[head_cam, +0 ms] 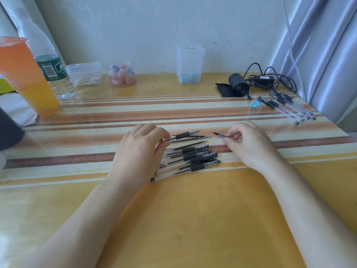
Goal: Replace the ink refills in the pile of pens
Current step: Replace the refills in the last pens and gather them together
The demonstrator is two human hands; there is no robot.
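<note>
Step in hand looks like reassembly or disassembly of one pen, can't tell which. Left hand (142, 149), centre frame, has fingers curled and pinched on the rear of a pen barrel (181, 135) with a black grip, tip pointing right. Right hand (245, 141), right of centre, is mostly closed, thumb and forefinger pinching a small dark tip piece (219, 134), its point aimed left at the barrel's nose; small gap between them, not touching. Next move, my read: line the two up on one axis, bring them together and screw on, or else set the piece down. Two or three loose refills (190, 140) lie just below the held barrel. Pen pile (193, 158) sits below that, between the hands: roughly five or six capped pens, overlapping, exact count unclear. Second batch (287, 106) upper right: about five or six pens, beside one blue binder clip (256, 104).
</note>
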